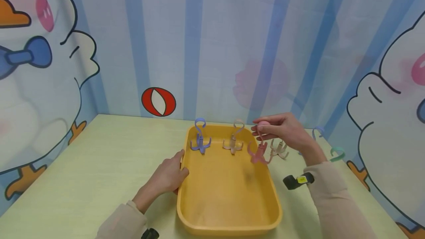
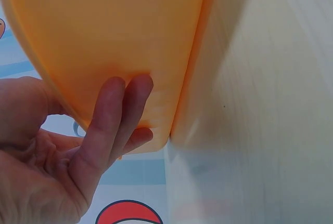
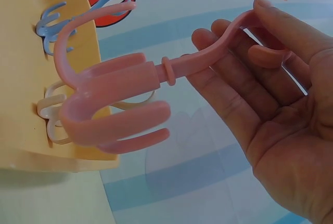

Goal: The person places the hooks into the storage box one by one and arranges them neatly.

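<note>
Pink hook (image 3: 125, 83), one (of six hooks in view): pinched at its curved top in the right hand's (image 1: 286, 130) fingers, the nearer hand; just below them, long axis near upright, prongs down, across the tray's right rim in the head view. Yellow tray (image 1: 229, 230), one: left wall gripped by the left hand (image 1: 167, 174). Inside, far end: blue hook (image 1: 200, 141), one; beige hook (image 1: 233, 143), one. On the surface (image 1: 132, 143), rightward: pale hook (image 1: 280, 149), purple hook (image 1: 318, 128), green hook (image 1: 338, 149), one each.

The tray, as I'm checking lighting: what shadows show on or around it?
Head view: soft dark patch inside the tray, near the pink hook; left wrist view: shadow on the table along the tray; right wrist view: shaded table by its rim.
</note>
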`<state>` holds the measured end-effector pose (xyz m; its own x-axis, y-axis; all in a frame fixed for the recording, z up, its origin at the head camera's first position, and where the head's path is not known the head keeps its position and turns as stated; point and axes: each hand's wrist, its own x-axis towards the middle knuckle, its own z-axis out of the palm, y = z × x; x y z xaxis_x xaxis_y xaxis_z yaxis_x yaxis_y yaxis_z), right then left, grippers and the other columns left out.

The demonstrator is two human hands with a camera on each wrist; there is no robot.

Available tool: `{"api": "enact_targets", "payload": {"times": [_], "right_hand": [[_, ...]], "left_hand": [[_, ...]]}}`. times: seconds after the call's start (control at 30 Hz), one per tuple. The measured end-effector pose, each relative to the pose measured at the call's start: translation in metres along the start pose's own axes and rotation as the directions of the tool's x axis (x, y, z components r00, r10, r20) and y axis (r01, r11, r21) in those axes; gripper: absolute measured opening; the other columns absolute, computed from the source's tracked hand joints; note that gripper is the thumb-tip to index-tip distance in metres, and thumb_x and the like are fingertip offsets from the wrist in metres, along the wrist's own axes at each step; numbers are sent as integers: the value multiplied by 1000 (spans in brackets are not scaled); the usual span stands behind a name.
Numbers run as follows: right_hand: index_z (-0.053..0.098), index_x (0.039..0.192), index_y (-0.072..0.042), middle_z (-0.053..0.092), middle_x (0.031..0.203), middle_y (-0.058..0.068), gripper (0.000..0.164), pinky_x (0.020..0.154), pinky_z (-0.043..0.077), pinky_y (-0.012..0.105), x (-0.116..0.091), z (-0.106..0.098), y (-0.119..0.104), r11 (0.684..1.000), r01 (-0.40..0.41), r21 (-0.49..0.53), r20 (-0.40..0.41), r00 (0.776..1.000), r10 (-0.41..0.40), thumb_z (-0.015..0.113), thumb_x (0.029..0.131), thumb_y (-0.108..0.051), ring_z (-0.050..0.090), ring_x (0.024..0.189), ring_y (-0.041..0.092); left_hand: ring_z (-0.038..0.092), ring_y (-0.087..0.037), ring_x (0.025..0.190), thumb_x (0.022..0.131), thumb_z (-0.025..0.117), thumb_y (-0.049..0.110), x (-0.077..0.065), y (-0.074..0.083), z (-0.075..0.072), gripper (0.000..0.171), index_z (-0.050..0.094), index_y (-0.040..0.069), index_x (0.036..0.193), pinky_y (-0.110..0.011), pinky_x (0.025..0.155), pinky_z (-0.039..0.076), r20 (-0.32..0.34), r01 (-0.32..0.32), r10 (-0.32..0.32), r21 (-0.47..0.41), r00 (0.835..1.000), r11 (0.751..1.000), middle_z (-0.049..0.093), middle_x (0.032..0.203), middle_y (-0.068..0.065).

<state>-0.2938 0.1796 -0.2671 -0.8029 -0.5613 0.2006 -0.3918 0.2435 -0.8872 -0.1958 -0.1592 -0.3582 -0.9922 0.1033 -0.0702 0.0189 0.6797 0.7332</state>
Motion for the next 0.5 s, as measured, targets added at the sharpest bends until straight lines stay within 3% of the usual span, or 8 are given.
{"api": "enact_targets", "payload": {"times": [0.33, 0.5], "right_hand": [[64, 120, 2, 70, 105, 18, 35, 83, 55, 43, 4, 5, 3, 1000, 19, 20, 29, 999, -19, 64, 91, -17, 68, 97, 30], [64, 120, 2, 70, 104, 17, 34, 84, 55, 44, 6, 9, 2, 999, 30, 35, 35, 999, -31, 63, 91, -16, 67, 99, 34]], "left_hand": [[60, -16, 44, 91, 47, 16, 0, -1, -1, 67, 19, 6, 152, -30, 43, 52, 3, -8, 8, 9, 1000, 1000, 62, 78, -9], [60, -17, 45, 91, 47, 16, 1, -2, -1, 67, 19, 7, 152, -30, 42, 52, 8, -8, 8, 2, 1000, 1000, 62, 79, -9]]}}
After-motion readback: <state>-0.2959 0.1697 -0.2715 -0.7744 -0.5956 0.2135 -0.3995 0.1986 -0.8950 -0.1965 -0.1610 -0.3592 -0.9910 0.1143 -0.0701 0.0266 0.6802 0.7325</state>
